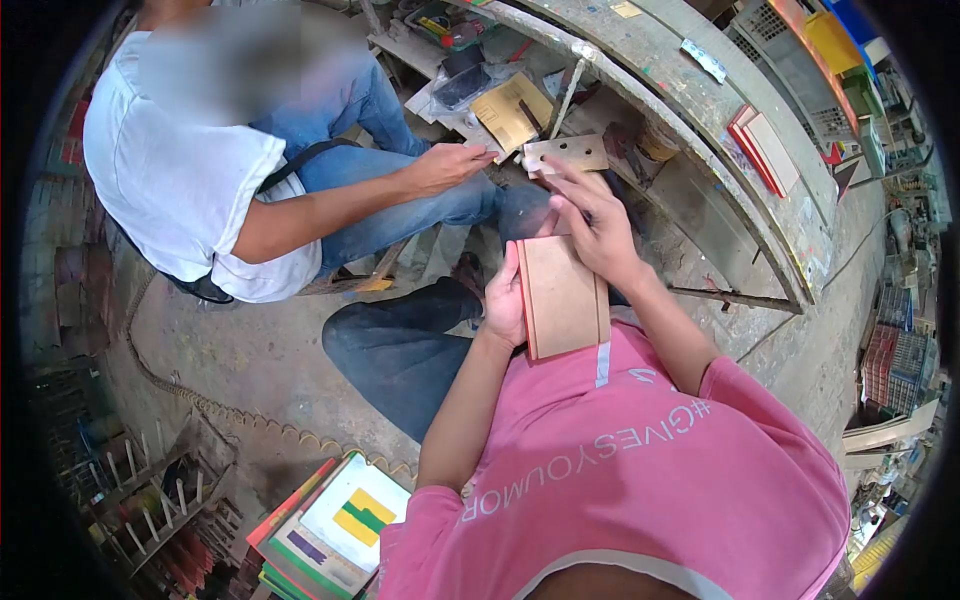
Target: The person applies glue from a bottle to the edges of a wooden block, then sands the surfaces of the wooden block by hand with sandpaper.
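- Co-worker (190, 170) sits far left. The co-worker's hand (445, 165) holds the left end of a drilled plate (565, 152), close to the wearer's fingers. The two hands could likely bump and knock the plate loose.
- Workbench (700, 100) curves across the far right and is cluttered with scraps and tools. A swung board corner could probably sweep something off it.
- Brown board (562, 297) sits centre, over the lap and between both hands, tilted with its long edge running near to far. It is only pinched at the edges, so it may slide down towards the floor.
- Stack of coloured boards (340, 525) lies near left on the floor. A dropped board would probably land short of it.
- Right hand (590, 215) lies spread fairly wide over the board's far end, fingertips at the plate. I cannot tell if it grips or just rests, so the hold looks weak.
- Left hand (505, 300) is curled around the board's left edge and holds it. A one-sided grip could let the board twist.
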The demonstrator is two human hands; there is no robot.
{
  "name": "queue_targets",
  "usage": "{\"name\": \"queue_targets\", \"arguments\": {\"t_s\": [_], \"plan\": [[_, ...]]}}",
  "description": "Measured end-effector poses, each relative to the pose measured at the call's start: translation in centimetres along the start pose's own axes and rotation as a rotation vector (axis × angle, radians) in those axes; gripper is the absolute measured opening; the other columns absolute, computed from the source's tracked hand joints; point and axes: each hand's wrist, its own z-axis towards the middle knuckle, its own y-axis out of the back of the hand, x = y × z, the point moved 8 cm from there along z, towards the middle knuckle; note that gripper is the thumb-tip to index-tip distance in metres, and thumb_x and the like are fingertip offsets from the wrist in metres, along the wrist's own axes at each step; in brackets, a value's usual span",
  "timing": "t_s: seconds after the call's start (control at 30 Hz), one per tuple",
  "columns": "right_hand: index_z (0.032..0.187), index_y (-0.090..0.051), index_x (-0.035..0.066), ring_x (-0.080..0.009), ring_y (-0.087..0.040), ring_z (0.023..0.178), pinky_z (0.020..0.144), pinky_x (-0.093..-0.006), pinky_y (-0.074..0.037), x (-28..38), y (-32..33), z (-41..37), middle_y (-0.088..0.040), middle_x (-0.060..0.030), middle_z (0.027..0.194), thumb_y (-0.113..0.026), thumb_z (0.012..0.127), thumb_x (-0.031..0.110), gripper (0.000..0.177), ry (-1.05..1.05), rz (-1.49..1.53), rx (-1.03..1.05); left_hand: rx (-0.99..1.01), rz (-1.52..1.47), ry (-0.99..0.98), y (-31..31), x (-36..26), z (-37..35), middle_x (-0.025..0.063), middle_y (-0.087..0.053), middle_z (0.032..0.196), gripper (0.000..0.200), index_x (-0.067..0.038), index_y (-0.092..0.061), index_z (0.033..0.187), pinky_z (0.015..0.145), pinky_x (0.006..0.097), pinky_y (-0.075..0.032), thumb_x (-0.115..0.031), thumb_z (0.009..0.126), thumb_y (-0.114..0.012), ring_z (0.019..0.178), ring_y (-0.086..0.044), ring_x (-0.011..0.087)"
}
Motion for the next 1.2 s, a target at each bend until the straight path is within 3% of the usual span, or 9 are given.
{"name": "queue_targets", "arguments": {"t_s": [0.17,0.27,0.33,0.4,0.47,0.57,0.63,0.73,1.2], "plan": [[0.128,-0.057,0.002,-0.0371,-0.044,0.131,0.113,-0.0479,-0.025,4.0,-1.8,-3.7,-0.052,-0.0203,0.135,-0.053,0.089,0.003,0.039,0.062,-0.174,0.033,-0.062,0.034,-0.125,2.2,-1.1,0.6,0.0146,-0.041,0.146,0.069,-0.012,-0.027,0.15,0.11,0.0476,-0.033,-0.059,0.099,-0.026,0.133,-0.041,0.0323],[0.128,-0.056,0.0,-0.0366,-0.041,0.134,0.114,-0.0501,-0.021,4.6,-5.0,-5.6,-0.051,-0.0205,0.137,-0.051,0.09,0.004,0.038,0.054,-0.094,0.162,0.14,0.1,-0.153,1.2,-1.6,0.6,0.0145,-0.038,0.148,0.069,-0.016,-0.019,0.153,0.109,0.0544,-0.033,-0.06,0.099,-0.023,0.133,-0.039,0.0381],[0.127,-0.056,0.0,-0.0362,-0.041,0.134,0.114,-0.0508,-0.02,4.5,-6.7,-4.8,-0.05,-0.0205,0.138,-0.05,0.091,0.005,0.038,0.051,-0.058,0.209,-0.043,0.137,-0.273,2.1,-2.2,0.5,0.01,-0.028,0.154,0.067,-0.02,-0.017,0.153,0.11,0.0528,-0.033,-0.059,0.099,-0.023,0.139,-0.031,0.031],[0.129,-0.055,-0.001,-0.036,-0.04,0.135,0.115,-0.0506,-0.018,3.4,-7.8,-1.8,-0.049,-0.0203,0.139,-0.046,0.092,0.008,0.039,0.001,-0.063,0.215,-0.212,0.079,-0.26,4.6,-1.5,0.5,0.0226,-0.042,0.142,0.074,-0.016,-0.022,0.152,0.106,0.0511,-0.037,-0.065,0.096,-0.025,0.125,-0.047,0.0385],[0.133,-0.051,-0.002,-0.0364,-0.04,0.134,0.115,-0.0501,-0.017,4.3,-8.6,-2.9,-0.048,-0.0204,0.14,-0.045,0.092,0.008,0.043,0.019,-0.083,0.187,-0.205,0.105,-0.328,5.3,-2.5,-0.2,0.009,-0.029,0.154,0.063,-0.024,-0.018,0.153,0.108,0.054,-0.036,-0.057,0.1,-0.025,0.135,-0.039,0.0303],[0.134,-0.051,-0.001,-0.0356,-0.041,0.135,0.115,-0.0496,-0.019,4.7,-9.3,-5.2,-0.05,-0.0214,0.139,-0.045,0.093,0.007,0.043,0.049,0.044,0.256,-0.01,0.167,-0.353,6.7,-3.1,-0.2,0.0074,-0.031,0.152,0.059,-0.025,-0.019,0.153,0.107,0.0544,-0.037,-0.053,0.101,-0.025,0.134,-0.04,0.0293],[0.134,-0.051,-0.002,-0.0353,-0.04,0.135,0.115,-0.0498,-0.018,3.9,-9.6,-3.4,-0.05,-0.0213,0.138,-0.046,0.092,0.005,0.043,0.037,0.018,0.265,-0.276,0.002,-0.412,11.9,-2.4,1.4,0.0119,-0.056,0.128,0.052,-0.026,-0.037,0.145,0.097,0.0638,-0.041,-0.05,0.1,-0.032,0.117,-0.054,0.037],[0.134,-0.051,-0.002,-0.0345,-0.038,0.137,0.115,-0.05,-0.018,4.0,-9.3,-2.0,-0.049,-0.0215,0.139,-0.048,0.091,0.002,0.044,-0.026,-0.015,0.276,-0.148,0.075,-0.36,4.7,-3.4,-0.2,0.0087,-0.034,0.15,0.057,-0.025,-0.02,0.153,0.105,0.0541,-0.038,-0.051,0.102,-0.026,0.13,-0.044,0.0309],[0.129,-0.055,-0.003,-0.0379,-0.041,0.133,0.115,-0.0476,-0.02,5.3,-10.0,-5.7,-0.052,-0.0234,0.134,-0.048,0.091,0.004,0.04,0.008,0.114,0.286,-0.24,-0.007,-0.378,5.1,-5.8,-1.4,0.017,-0.049,0.137,0.056,-0.024,-0.029,0.15,0.105,0.0556,-0.038,-0.053,0.101,-0.025,0.12,-0.052,0.0361]]}}
